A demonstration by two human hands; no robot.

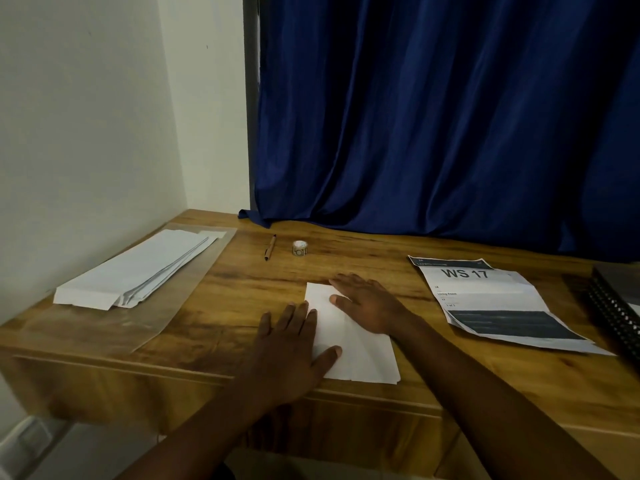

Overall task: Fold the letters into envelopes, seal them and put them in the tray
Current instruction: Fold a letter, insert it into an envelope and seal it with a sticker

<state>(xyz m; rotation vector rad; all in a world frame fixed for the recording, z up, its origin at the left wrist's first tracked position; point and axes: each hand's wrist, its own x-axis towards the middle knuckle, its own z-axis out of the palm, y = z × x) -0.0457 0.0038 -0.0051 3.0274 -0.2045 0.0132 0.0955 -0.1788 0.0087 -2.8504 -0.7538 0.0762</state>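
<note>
Two hands flat on the paper, and that's the picture at this wooden table (214, 296), which runs wall to wall beneath a big blue curtain (433, 126). Over on the left, a clear plastic tray (166, 306) lies on the tabletop with a stack of white envelopes (135, 268) resting in it. On the right, a printed sheet (498, 303) marked WS 17 lies creased and open, with a dark spiral-bound notebook (616, 306) just beyond it at the edge. Front and centre, the folded white letter (356, 344) lies near the table's front edge. The left hand (294, 344) presses down on its left side, fingers straight and spread, thumb lying across the paper. The right hand (367, 299) lies flat over the far end of it, fingers straight and pointing left. Further back, a brown pen (270, 247) and a small roll of stickers (300, 248) lie near each other, well apart from the letter.
</note>
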